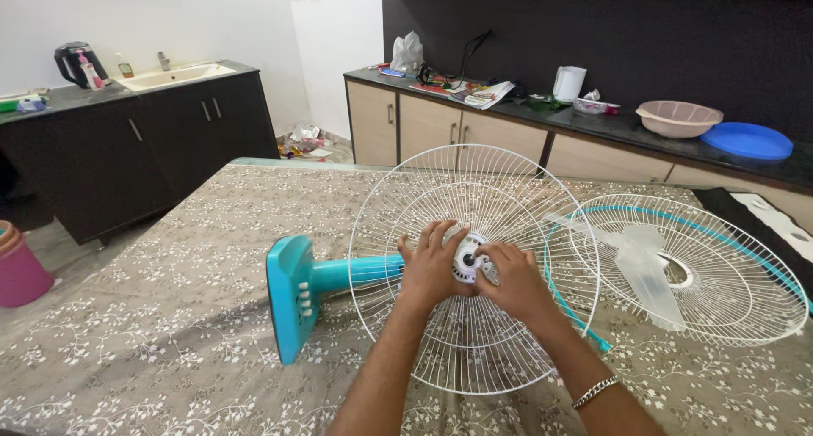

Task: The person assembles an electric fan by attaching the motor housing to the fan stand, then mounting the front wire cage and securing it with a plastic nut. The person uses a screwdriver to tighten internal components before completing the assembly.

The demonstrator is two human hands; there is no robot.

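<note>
Hands are pressing on a round white wire fan guard (474, 317): left hand (434, 267) spread flat, right hand (512, 279) curling fingers around its white plastic centre hub (468, 258). Guard is standing on a floral-patterned surface (169, 317), against a teal fan base (292, 296).

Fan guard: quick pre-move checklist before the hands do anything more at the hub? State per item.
1. Both hands on the hub: left hand and right hand flank the white centre nut. ok.
2. Rear guard sits centred around the hub. ok.
3. Fan lies on its side on the bed cover, teal base resting on it. ok.
4. Front guard and clear blade lie apart to the right, clear of the hands. ok.
5. Nut thread state, loose or tight: cannot tell.
6. Fan's cord and plug: cannot tell, not in view.
</note>
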